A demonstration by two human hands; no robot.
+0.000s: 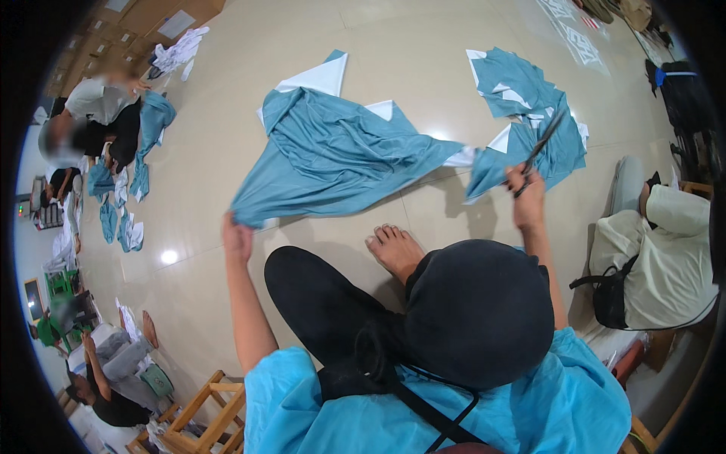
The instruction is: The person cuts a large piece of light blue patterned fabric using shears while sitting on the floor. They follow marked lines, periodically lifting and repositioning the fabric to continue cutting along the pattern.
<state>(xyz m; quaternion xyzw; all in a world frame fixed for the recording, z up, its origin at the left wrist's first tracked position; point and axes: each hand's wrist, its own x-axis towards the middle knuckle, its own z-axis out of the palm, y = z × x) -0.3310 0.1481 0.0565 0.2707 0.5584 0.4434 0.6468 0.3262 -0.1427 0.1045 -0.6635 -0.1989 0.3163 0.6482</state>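
Note:
A wide piece of teal fabric (340, 159) with a white reverse side lies rumpled on the tiled floor before me. My left hand (237, 240) is closed on its near left corner and holds that corner taut. Dark-handled scissors (541, 145) sit in my closed right hand (527, 189), their blades pointing up and to the right. Beneath and beyond them is a heap of teal fabric pieces (522, 79), with white patches showing. The large piece's right end reaches close to this heap; whether they are joined, I cannot tell.
My bare foot (397, 250) rests on the floor near the fabric. At left, a person (106, 106) handles more teal cloth beside cardboard boxes (162, 23). Someone in cream clothes (658, 257) is close on my right. A wooden stool (215, 408) stands at lower left.

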